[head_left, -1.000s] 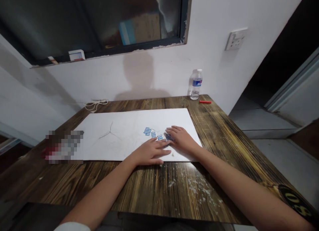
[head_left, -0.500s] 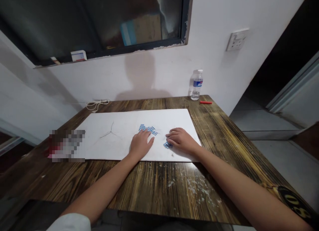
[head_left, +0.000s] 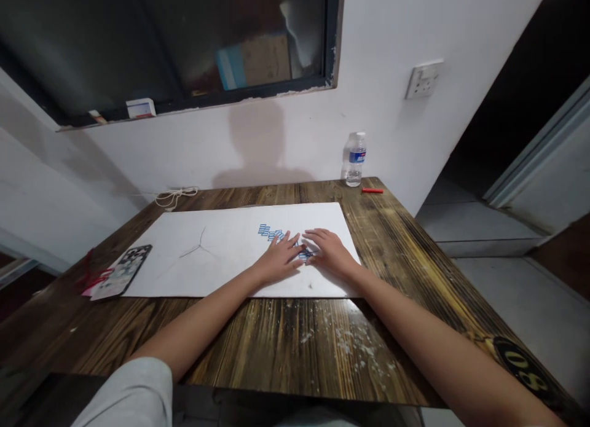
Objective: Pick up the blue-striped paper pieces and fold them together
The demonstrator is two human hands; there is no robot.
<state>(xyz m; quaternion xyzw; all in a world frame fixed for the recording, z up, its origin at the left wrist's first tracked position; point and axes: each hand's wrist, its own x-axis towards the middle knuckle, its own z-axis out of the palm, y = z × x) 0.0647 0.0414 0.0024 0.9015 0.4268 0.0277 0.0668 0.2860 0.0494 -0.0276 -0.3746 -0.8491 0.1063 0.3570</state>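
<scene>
Small blue paper clips [head_left: 271, 232] lie in a slanted row on a white board [head_left: 216, 273], running from upper left down towards my hands. My left hand [head_left: 279, 259] rests flat on the board, its fingertips at the lower end of the row. Facing it, my right hand [head_left: 329, 253] lies flat too, with fingers spread. A few clips [head_left: 304, 254] show in the narrow gap between the two hands, and others may be hidden under the fingers. Neither hand visibly grips anything.
The board lies on a dark wooden table [head_left: 276, 335] dusted with white specks. A phone [head_left: 121, 271] sits at the board's left edge. Along the wall are a water bottle [head_left: 354, 160], a red stick [head_left: 372, 190] and a white cord [head_left: 175, 196].
My left hand has slid right towards my right hand, closing the gap between them. The clips, loosely clustered before, now form a slanted row, and those by my right hand lie between my hands.
</scene>
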